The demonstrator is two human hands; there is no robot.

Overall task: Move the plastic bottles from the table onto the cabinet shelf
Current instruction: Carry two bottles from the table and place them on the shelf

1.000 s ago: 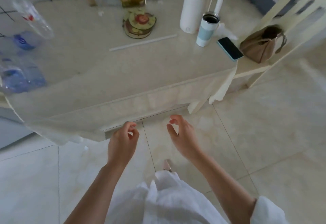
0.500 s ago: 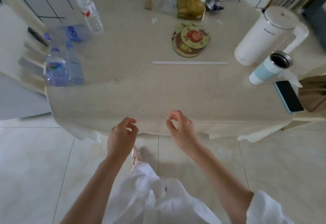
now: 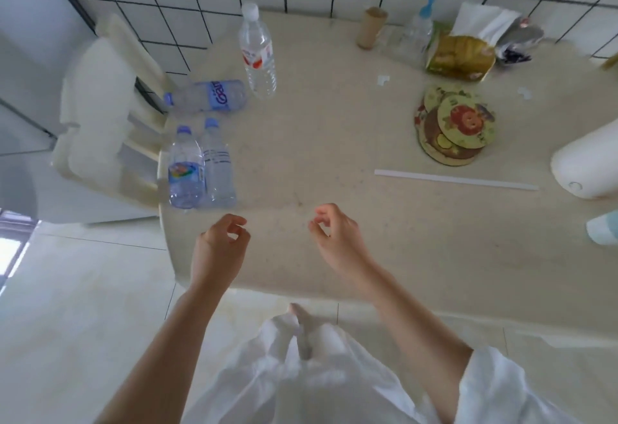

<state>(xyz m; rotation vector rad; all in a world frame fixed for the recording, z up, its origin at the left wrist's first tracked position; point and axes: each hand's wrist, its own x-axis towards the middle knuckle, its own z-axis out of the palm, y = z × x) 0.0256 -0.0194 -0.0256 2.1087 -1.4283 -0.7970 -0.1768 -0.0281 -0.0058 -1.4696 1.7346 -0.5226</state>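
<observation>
Several clear plastic bottles sit at the left end of the beige table (image 3: 334,163). A tall bottle with a white cap and red label (image 3: 256,52) stands upright near the tiled wall. A blue-capped bottle (image 3: 209,96) lies on its side beside it. Two blue-capped bottles stand side by side at the table's left front corner, one with a colourful label (image 3: 186,169) and one with a plain label (image 3: 218,166). My left hand (image 3: 220,249) hovers over the front edge, just right of that pair, fingers loosely curled and holding nothing. My right hand (image 3: 337,239) hovers likewise, holding nothing.
A cream chair (image 3: 107,116) stands left of the table. On the table are round coasters (image 3: 454,126), a white strip (image 3: 454,179), a snack bag (image 3: 461,57), a cardboard tube (image 3: 373,27), a spray bottle (image 3: 419,27), a white kettle (image 3: 588,163) and a cup (image 3: 605,231). No cabinet shelf is in view.
The view has swung left and moved closer to the table, so the bottles now lie nearer the middle left. Both hands have moved forward over the table's front edge, still holding nothing.
</observation>
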